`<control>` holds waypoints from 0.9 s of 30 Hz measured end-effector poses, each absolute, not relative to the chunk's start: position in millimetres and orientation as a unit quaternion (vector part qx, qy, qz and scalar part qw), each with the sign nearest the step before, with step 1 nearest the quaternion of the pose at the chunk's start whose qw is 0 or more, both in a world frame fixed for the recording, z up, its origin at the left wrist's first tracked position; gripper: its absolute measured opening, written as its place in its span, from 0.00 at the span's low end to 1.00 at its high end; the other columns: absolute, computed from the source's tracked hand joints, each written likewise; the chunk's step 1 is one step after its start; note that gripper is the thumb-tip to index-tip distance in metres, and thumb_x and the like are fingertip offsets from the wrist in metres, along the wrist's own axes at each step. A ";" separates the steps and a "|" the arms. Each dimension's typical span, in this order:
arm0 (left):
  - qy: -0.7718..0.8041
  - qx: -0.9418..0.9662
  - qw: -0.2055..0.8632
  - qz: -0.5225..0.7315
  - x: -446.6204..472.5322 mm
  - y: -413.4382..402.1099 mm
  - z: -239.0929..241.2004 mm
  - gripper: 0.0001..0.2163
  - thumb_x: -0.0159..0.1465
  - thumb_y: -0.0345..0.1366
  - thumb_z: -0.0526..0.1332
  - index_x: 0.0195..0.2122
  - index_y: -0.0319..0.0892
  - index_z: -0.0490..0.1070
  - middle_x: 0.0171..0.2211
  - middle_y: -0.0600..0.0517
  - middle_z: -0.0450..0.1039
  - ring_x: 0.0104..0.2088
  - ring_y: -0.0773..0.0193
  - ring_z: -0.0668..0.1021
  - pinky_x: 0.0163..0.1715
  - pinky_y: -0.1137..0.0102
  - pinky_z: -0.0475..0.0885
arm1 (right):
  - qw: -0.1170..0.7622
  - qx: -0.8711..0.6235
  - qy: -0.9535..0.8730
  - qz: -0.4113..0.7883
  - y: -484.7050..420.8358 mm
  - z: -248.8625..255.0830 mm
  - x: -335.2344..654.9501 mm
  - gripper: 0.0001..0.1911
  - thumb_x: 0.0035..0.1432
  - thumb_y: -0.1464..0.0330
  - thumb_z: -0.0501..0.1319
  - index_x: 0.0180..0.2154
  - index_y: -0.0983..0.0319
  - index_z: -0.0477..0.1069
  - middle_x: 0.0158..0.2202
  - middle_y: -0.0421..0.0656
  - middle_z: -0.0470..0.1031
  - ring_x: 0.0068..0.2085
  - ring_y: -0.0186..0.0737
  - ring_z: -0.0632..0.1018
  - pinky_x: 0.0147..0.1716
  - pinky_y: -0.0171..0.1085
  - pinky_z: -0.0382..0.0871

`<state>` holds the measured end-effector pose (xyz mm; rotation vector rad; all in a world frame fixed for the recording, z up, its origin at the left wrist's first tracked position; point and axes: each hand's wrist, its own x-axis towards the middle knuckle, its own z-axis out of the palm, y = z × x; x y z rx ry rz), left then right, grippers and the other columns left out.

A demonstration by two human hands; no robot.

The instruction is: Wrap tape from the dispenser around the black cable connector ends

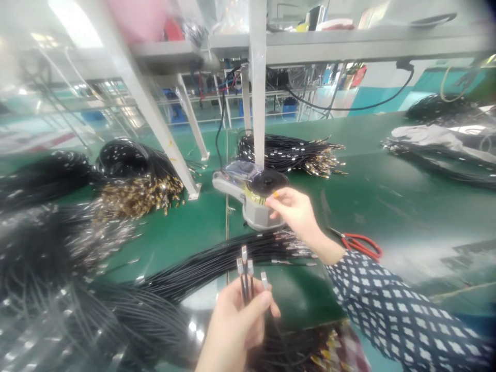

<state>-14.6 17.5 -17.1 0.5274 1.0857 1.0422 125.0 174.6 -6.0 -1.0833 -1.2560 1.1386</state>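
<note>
My left hand (242, 320) is closed round several black cables (245, 287), whose silver USB plugs (244, 253) point up above the fingers. One plug (264, 280) stands a little apart by the thumb. My right hand (292, 209) reaches to a grey round tape dispenser (263, 219) with a black disc on top. Thumb and index finger pinch at its side, where short yellow tape pieces (253, 196) stick out. A bit of yellow shows at the index fingertip. Behind my left hand, a bundle of black cables (209, 263) lies across the green table.
Red-handled scissors (362, 245) lie right of my right wrist. Coiled cable bundles (127, 160) sit at left, another (287, 152) behind the dispenser, more (437, 160) at far right. White metal posts (259, 93) carry a shelf (349, 49) above the green table (364, 191).
</note>
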 end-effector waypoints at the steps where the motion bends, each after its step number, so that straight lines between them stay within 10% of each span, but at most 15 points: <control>1: 0.487 0.236 0.699 0.469 -14.9 17.1 -17.1 0.15 0.50 0.40 0.71 0.30 0.39 0.67 0.19 0.51 0.74 0.11 0.81 0.53 0.11 0.79 0.43 | 0.542 -0.453 -0.518 0.482 175.5 -5.0 122.2 0.14 0.44 0.64 0.70 0.30 0.63 0.70 0.27 0.40 0.78 0.21 0.32 0.76 0.20 0.31 0.65; 7: 0.486 0.238 0.695 0.474 -17.1 16.6 -20.4 0.14 0.52 0.39 0.70 0.31 0.39 0.67 0.20 0.50 0.75 0.11 0.81 0.53 0.12 0.79 0.44 | 0.518 -0.434 -0.501 0.540 153.3 19.0 128.3 0.16 0.43 0.67 0.71 0.32 0.62 0.67 0.25 0.39 0.77 0.21 0.31 0.74 0.19 0.29 0.63; 15: 0.463 0.220 0.721 0.465 -16.6 17.5 -18.2 0.10 0.54 0.36 0.69 0.33 0.36 0.72 0.21 0.52 0.73 0.12 0.82 0.54 0.12 0.79 0.44 | 0.160 -0.373 -0.653 0.639 86.7 21.5 168.8 0.22 0.62 0.52 0.55 0.30 0.65 0.70 0.28 0.43 0.76 0.23 0.32 0.76 0.25 0.32 0.69; 27: 0.475 0.251 0.718 0.443 -14.7 17.2 -15.6 0.08 0.53 0.33 0.71 0.30 0.38 0.73 0.18 0.56 0.68 0.12 0.82 0.55 0.12 0.80 0.46 | 0.095 -0.393 -0.701 0.587 71.8 25.2 168.9 0.27 0.65 0.51 0.47 0.29 0.64 0.71 0.30 0.42 0.77 0.25 0.36 0.79 0.25 0.32 0.68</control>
